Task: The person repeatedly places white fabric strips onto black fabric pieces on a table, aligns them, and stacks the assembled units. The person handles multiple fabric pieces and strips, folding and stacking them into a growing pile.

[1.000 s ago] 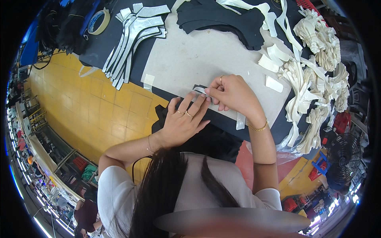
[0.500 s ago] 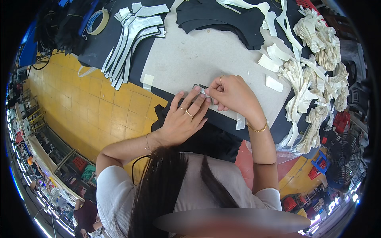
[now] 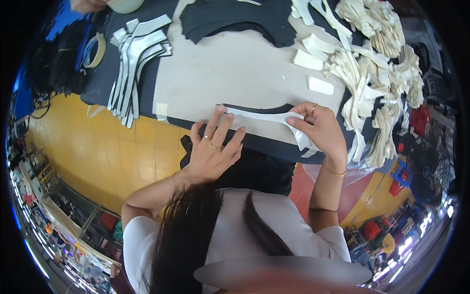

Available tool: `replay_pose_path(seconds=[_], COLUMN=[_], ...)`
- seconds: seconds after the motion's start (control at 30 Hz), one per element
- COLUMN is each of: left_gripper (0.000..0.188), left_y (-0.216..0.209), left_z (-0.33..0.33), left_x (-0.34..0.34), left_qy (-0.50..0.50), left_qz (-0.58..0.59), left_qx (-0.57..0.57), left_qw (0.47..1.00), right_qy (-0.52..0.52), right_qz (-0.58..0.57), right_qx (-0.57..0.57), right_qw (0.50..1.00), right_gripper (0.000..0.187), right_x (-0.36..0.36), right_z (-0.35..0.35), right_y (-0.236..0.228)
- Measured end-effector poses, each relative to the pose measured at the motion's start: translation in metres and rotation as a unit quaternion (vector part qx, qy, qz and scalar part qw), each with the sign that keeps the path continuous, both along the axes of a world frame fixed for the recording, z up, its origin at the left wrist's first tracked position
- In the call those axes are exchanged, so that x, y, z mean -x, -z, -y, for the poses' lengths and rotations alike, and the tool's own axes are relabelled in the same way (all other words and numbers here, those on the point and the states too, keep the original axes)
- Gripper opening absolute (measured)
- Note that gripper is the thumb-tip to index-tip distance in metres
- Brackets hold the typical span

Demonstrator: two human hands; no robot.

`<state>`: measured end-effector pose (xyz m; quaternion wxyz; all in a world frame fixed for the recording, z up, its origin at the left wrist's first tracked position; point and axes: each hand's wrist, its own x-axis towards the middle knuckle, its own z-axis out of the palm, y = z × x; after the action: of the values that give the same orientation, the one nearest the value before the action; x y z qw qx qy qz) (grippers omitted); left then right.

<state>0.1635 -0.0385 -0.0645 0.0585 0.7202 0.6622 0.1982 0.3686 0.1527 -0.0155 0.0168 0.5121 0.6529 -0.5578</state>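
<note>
A long silvery-white strip with a flared right end lies along a black fabric piece near the board's front edge. My left hand is spread open, a fingertip pressing the narrow left end of the strip. At the flared end, my right hand pinches the strip between thumb and fingers. The pale grey board lies beneath both pieces.
Silver-faced black pieces are stacked at the left, beside a tape roll. Black fabric pieces lie at the back. Cream strip bundles heap at the right. Another person's hand holds a pale round object at the far left.
My right hand has moved right, away from my left fingertips, and the strip now shows between the hands. Another person's hand has come in at the far left. The whole view has shifted.
</note>
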Motion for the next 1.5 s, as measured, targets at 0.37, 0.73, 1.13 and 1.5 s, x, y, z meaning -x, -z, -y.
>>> replay_pose_path(seconds=[0.37,0.73,1.13,1.5], left_gripper=[0.070,0.070,0.072,0.075], left_y=[-0.003,-0.024,-0.002,-0.004], left_z=[-0.004,-0.023,-0.048,-0.055], left_x=[-0.014,-0.027,-0.062,-0.073], left_qy=[-0.018,-0.061,0.072,0.056], left_qz=[-0.090,-0.105,-0.053,-0.058], left_qx=[0.075,0.137,0.048,0.028], left_qw=[0.993,0.983,0.995,0.996], right_qy=[0.094,0.052,0.039,0.052], right_qz=[-0.044,0.007,0.010,0.034], right_qx=[-0.117,-0.183,-0.174,-0.135], right_qw=[0.988,0.982,0.984,0.989], right_gripper=[0.024,0.027,0.031,0.020], right_x=[-0.007,-0.001,-0.019,-0.033], right_z=[0.020,0.020,0.029,0.031], right_y=[0.005,0.003,-0.004,-0.002])
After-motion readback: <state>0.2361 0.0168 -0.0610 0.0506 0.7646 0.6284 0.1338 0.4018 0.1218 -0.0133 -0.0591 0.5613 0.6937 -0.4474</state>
